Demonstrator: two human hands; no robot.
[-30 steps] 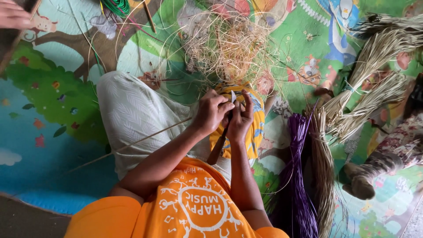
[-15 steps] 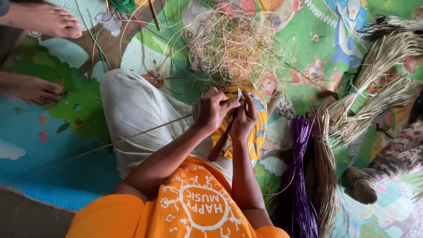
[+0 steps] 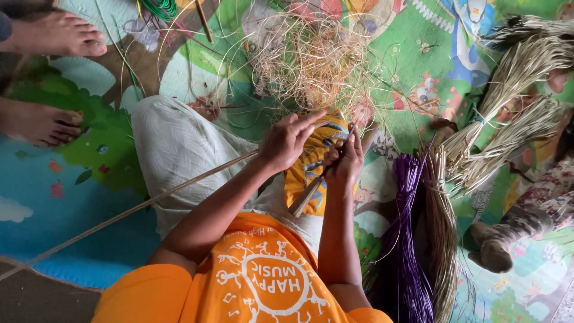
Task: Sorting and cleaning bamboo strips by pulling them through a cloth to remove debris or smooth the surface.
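Head view, looking down on a seated person at work on a colourful cartoon-print floor mat [image 3: 72, 197]. Far left, two bare feet of another person [image 3: 48, 78] stand at the mat's edge, well apart from the work. A long thin pale cane strip [image 3: 119, 215] runs from the lower left corner up across the lap, over the light grey trouser leg [image 3: 173, 155], to the left hand [image 3: 287, 140]. That length trails free, prob. so it can be fed w/o kinking. The left hand's grip is narrow: thumb and lower fingers pinch the strip's end, forefinger stretched out toward the right hand. Just beyond the hands lies a tangled heap of pale straw-coloured fibre offcuts [image 3: 311, 60], near a green coil of cord [image 3: 158, 7] at the top edge. Under both hands sits a yellow patterned cloth [image 3: 311, 167] on the lap, seemingly as a work pad. The right hand [image 3: 344, 161] is closed tight around a brown wooden-handled tool [image 3: 306, 198], handle sticking back toward the body; the blade or tip is hidden btw the fingers, so I can't tell its kind. Hands are close, almost touching. Right of the knee lies a purple bundle of dyed fibre [image 3: 406, 239], beside it tied sheaves of tan reed [image 3: 508, 107], within arm's reach.
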